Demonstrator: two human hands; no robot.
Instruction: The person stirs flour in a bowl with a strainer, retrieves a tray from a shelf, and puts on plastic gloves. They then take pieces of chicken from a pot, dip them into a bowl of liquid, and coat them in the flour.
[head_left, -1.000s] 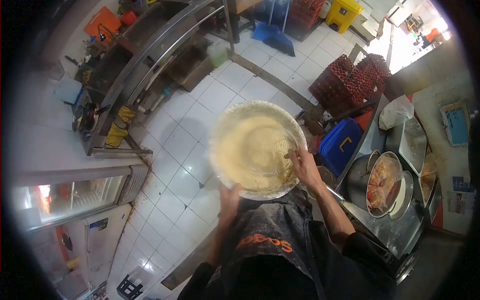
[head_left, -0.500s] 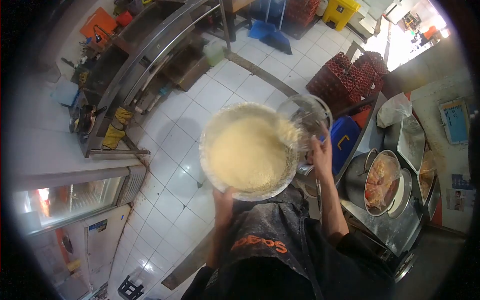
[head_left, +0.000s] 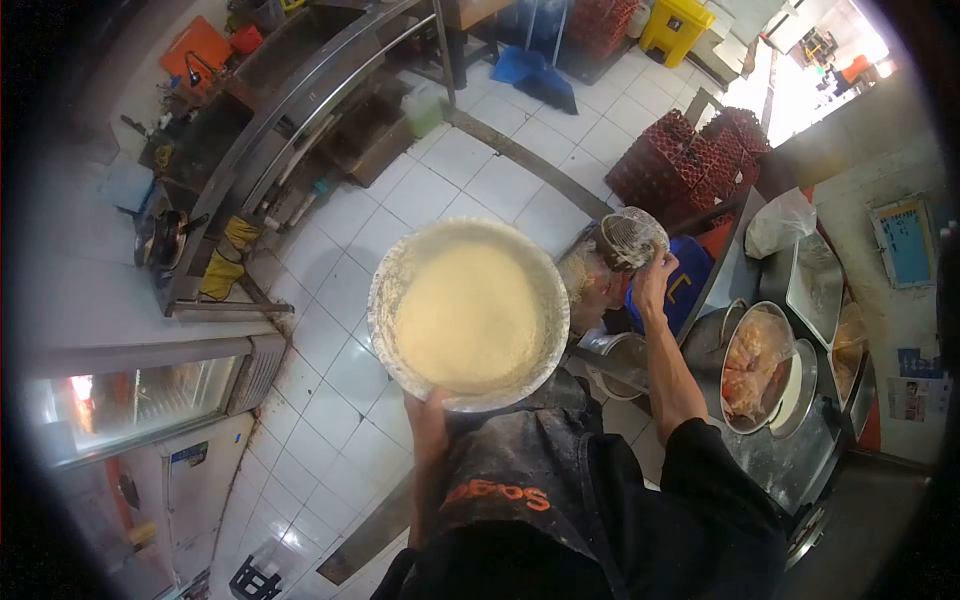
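A large metal bowl (head_left: 375,345) in front of my body holds a pale yellow, flour-like powder (head_left: 470,310), with more of it crusted on the inner wall. The near rim is in the grip of my left hand (head_left: 430,418), thumb over the edge. Off to the right, clear of the bowl, my right hand (head_left: 655,280) is closed on a round wire mesh strainer (head_left: 632,238) dusted with pale crumbs. Below the strainer lies a clear plastic bag (head_left: 590,280) with pale crumbs about it.
On the right, a metal table (head_left: 780,465) bears a pot of bagged food (head_left: 757,365) and a steel tray (head_left: 815,285). A blue lidded container (head_left: 685,280) stands beside it, red crates (head_left: 690,160) behind. A glass-door fridge (head_left: 150,400) is at left.
The strainer has swung away from the bowl's right rim, outward to the right. Crumbs blurred in midair beside the rim are gone. The bowl sits slightly further left and lower in view.
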